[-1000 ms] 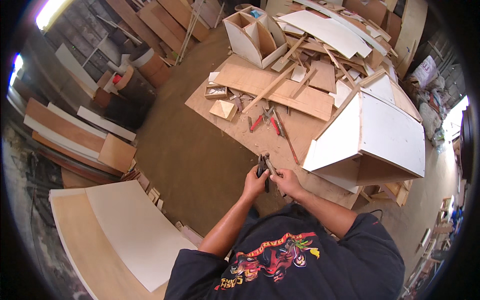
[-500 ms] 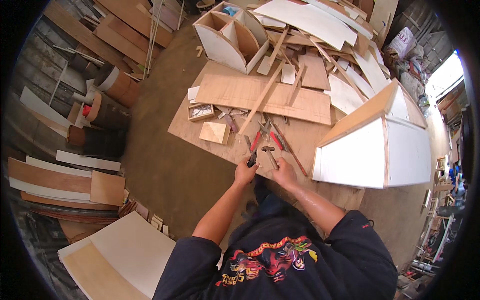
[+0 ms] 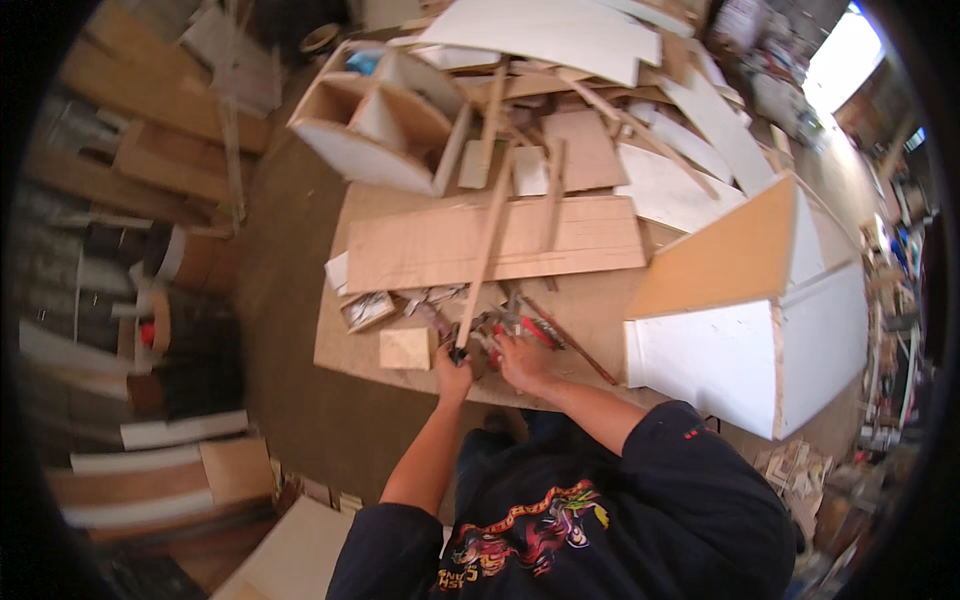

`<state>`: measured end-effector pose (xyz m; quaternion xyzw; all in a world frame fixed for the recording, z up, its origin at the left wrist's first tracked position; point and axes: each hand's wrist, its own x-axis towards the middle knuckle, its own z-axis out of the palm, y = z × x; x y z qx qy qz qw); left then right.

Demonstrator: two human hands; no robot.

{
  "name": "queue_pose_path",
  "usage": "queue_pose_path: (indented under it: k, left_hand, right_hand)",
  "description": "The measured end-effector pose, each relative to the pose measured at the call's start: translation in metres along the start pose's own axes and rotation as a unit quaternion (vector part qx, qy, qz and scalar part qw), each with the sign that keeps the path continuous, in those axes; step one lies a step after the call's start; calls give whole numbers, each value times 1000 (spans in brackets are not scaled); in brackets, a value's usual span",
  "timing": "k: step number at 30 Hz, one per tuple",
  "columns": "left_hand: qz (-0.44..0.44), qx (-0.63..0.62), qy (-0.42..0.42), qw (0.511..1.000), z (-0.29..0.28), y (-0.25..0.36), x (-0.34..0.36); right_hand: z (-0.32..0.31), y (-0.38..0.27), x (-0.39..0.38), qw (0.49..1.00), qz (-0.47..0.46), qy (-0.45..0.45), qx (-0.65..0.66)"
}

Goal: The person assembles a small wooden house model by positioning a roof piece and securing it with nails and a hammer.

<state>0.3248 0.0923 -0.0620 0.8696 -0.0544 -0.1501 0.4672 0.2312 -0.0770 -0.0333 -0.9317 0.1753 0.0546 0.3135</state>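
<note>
My left hand (image 3: 455, 378) is closed around a small black hand tool (image 3: 457, 355) by the near end of a long wooden strip (image 3: 487, 245). My right hand (image 3: 524, 364) is low over the bench among the tools, fingers curled. Blur hides what is in it, and I cannot make out the hammer seen earlier. Just beyond it lies a red-handled tool (image 3: 540, 332), beside a thin brown rod (image 3: 578, 352). A light wooden block (image 3: 405, 349) and a small open box (image 3: 368, 311) of metal bits stand left of my left hand.
A wide wooden board (image 3: 410, 248) lies across the bench (image 3: 335, 335) under the strip. At the back left stands a white-sided compartment unit (image 3: 390, 165); a large white-and-wood box (image 3: 705, 350) stands on the right. Behind is a heap of panel offcuts (image 3: 590, 150). Boards (image 3: 130, 485) are stacked at left.
Both hands have moved left and onto the bench's near edge, the right one in among the tools. The hammer head no longer shows plainly. My view has shifted, bringing the bench nearer.
</note>
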Motion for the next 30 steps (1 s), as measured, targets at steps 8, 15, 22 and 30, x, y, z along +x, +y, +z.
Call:
queue_pose_path:
  k: [8, 15, 22, 30]
  left_hand:
    - [110, 70, -53, 990, -17, -16, 4]
    - [107, 118, -85, 984, -38, -11, -22]
    - [278, 119, -134, 944, -15, 24, -42]
    - [198, -59, -365, 908, 45, 119, -66]
  right_hand:
    - [-35, -9, -33, 995, 51, 75, 33]
    - [-77, -14, -125, 954, 152, 242, 92]
    - [-119, -31, -208, 908, 222, 346, 78]
    - [-149, -9, -267, 848, 183, 489, 89]
